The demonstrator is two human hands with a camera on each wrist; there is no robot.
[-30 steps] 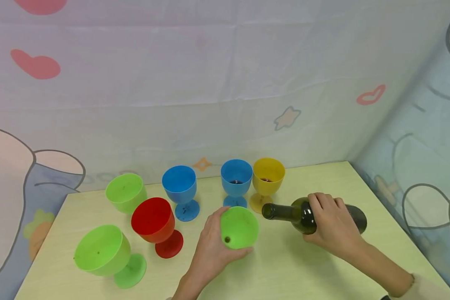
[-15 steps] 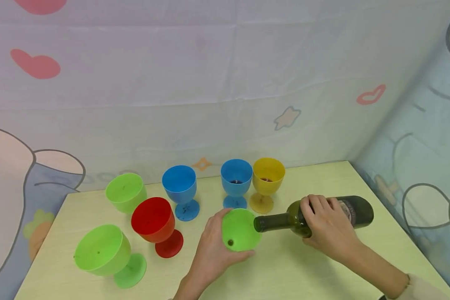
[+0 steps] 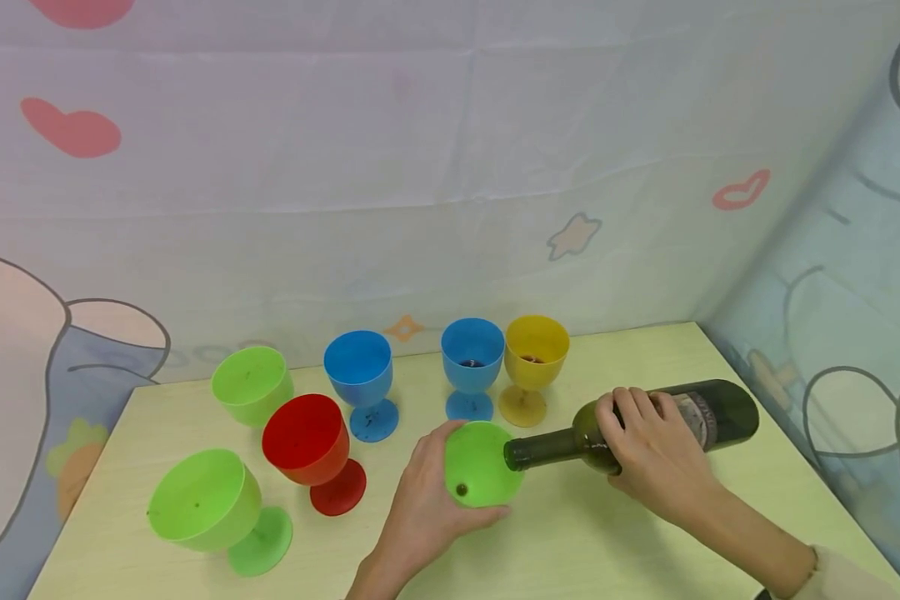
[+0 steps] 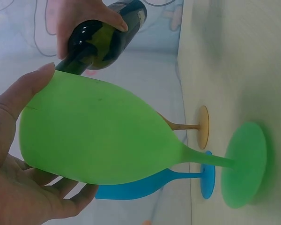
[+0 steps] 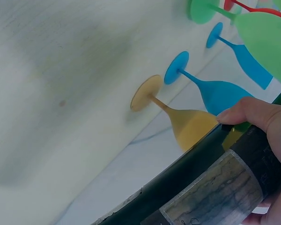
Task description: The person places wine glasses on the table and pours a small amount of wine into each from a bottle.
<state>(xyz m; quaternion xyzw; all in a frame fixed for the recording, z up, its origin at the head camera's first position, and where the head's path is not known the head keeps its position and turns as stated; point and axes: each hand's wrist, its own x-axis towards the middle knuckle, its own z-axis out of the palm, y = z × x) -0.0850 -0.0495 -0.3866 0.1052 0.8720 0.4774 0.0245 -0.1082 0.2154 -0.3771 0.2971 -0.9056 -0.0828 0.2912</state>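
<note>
My left hand (image 3: 426,504) grips a green goblet (image 3: 480,458) around its bowl, thumb on the near side. A small dark spot shows low inside the bowl. My right hand (image 3: 663,467) holds a dark green wine bottle (image 3: 594,437) by its body, tilted with the neck pointing left. The bottle's mouth lies over the goblet's right rim. In the left wrist view the green goblet (image 4: 103,131) stands near-upright, its foot at the table; whether liquid flows is hidden. The label of the bottle (image 5: 215,192) faces the right wrist camera.
Behind stand a blue goblet (image 3: 472,354) and a yellow goblet (image 3: 536,358), both with dark liquid. To the left are another blue goblet (image 3: 358,371), a red goblet (image 3: 307,442) and two green goblets, one nearer (image 3: 206,504), one farther (image 3: 251,387). A printed cloth (image 3: 345,167) hangs behind.
The bottle has moved left and its base has risen, bringing the mouth over the green goblet's rim. The held goblet has shifted slightly right and nearer. The other goblets stay put.
</note>
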